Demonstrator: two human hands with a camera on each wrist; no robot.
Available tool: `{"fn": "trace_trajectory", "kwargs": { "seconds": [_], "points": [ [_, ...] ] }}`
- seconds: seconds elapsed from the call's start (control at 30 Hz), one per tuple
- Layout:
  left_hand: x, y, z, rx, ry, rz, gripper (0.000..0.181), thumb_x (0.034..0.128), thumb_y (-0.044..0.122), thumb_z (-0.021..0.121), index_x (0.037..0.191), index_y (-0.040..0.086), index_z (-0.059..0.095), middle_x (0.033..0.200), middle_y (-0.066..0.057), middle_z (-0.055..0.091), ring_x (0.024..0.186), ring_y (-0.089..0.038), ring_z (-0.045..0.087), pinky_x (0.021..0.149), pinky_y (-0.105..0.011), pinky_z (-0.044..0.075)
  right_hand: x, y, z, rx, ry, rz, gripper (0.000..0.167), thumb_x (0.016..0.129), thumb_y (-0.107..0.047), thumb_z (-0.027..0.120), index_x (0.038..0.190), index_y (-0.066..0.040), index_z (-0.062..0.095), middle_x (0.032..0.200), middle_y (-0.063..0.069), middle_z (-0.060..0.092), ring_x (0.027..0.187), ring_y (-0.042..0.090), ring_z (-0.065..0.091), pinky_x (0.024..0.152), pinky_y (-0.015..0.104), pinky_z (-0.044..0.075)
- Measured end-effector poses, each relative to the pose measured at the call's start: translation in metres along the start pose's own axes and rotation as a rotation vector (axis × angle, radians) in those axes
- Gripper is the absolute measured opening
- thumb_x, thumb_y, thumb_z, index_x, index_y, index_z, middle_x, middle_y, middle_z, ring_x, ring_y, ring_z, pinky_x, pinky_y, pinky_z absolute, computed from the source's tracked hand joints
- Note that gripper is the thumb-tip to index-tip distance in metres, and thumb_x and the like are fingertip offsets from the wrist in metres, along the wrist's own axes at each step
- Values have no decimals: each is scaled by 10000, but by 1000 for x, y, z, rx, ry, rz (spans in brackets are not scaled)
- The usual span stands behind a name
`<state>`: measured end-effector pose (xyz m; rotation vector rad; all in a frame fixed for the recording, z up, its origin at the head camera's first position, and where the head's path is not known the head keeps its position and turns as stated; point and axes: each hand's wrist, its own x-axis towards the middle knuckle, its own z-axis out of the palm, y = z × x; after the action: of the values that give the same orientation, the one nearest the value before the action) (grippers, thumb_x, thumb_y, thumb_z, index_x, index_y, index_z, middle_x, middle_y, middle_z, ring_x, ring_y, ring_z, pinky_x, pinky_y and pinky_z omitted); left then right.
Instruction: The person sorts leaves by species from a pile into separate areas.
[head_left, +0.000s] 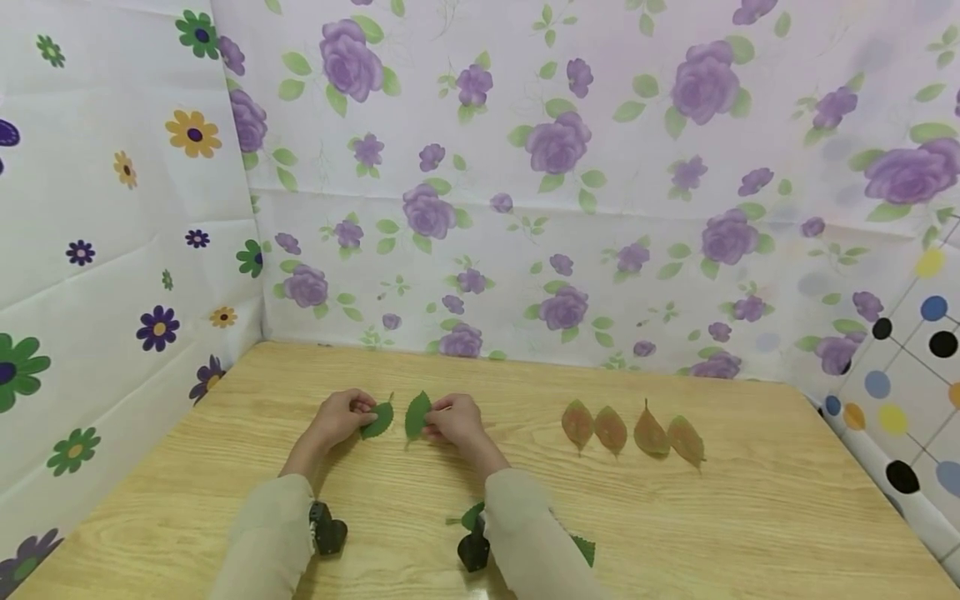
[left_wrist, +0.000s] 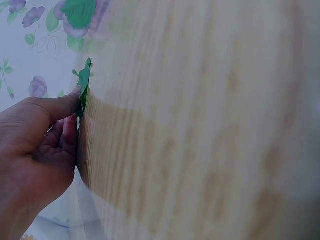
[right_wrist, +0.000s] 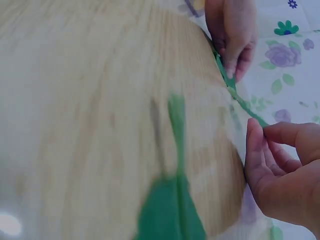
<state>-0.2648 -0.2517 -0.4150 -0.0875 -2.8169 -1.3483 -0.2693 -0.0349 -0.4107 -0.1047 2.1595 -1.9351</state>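
In the head view, two green leaves with toothed edges are side by side near the back of the table. My left hand pinches the left leaf, its thumb on the leaf's edge, as the left wrist view also shows for this leaf. The other leaf is held at its right edge by my right hand. Thumb and forefinger of the right hand grip that leaf in the right wrist view. The two leaves stand close together, stems pointing opposite ways.
Several reddish-brown leaves lie in a row to the right on the wooden table. Under my right forearm, a green leaf and another green leaf are partly covered. Flowered cloth hangs behind the table.
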Motion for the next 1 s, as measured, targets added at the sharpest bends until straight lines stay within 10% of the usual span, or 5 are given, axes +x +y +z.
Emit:
{"fn": "trace_trajectory", "kwargs": {
  "seconds": [1.0],
  "points": [
    [0, -2, 1, 2, 15, -12, 183, 901, -4, 646, 1059, -90, 613, 938, -131, 602, 873, -244, 557, 767, -356, 476, -3, -14, 20, -151, -10, 5, 233, 885, 21, 629, 1099, 97, 575, 821, 162, 671, 671, 212, 673, 628, 274, 568]
  ]
}}
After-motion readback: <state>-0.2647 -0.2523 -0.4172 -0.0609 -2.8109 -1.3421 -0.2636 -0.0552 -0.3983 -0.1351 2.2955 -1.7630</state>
